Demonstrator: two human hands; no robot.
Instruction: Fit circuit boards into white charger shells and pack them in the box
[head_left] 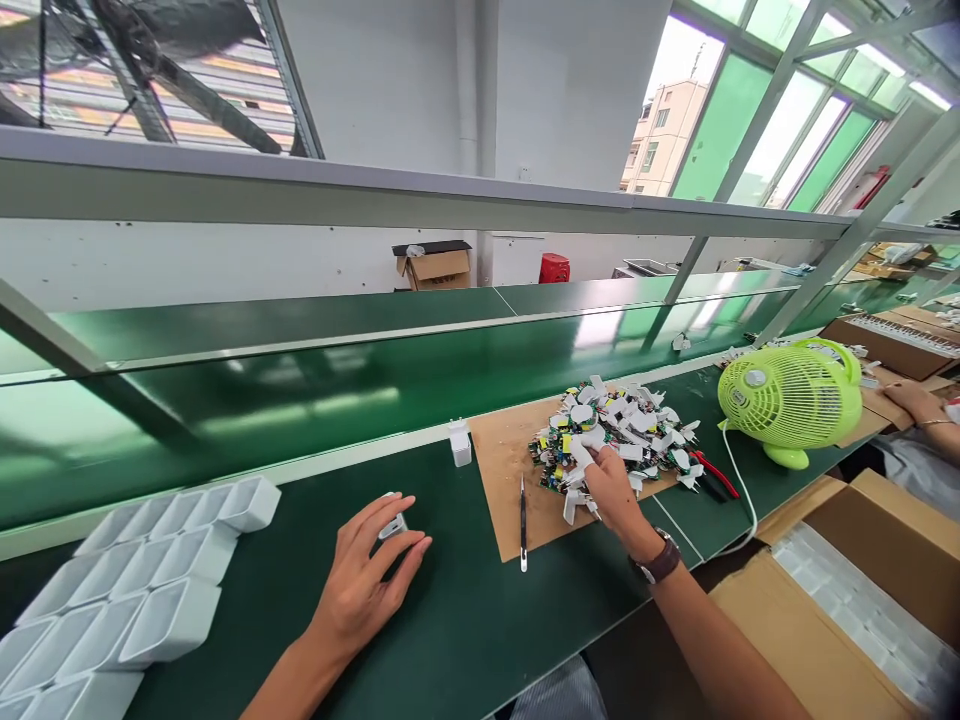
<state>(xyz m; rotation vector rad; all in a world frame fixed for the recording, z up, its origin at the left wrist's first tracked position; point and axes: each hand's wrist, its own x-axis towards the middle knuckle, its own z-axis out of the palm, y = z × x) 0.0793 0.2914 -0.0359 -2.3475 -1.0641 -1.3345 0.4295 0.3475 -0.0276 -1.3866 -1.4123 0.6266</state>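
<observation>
My left hand point(369, 572) rests on the green bench with its fingers curled over a small white charger shell point(393, 526). My right hand point(609, 492) reaches into a pile of small circuit boards with white plug parts point(616, 432) on a brown cardboard sheet point(501, 458); its fingers pinch one white piece at the pile's near edge. A pair of tweezers point(523, 522) lies on the cardboard between my hands. One white charger point(460, 443) stands upright near the belt's edge.
Rows of white shells point(135, 580) lie at the left. A lime-green desk fan point(789, 398) stands right of the pile, its cord trailing down. Red-handled cutters point(712, 474) lie beside the pile. An open carton of trays point(862, 600) sits lower right. Another person's arm point(919, 408) shows far right.
</observation>
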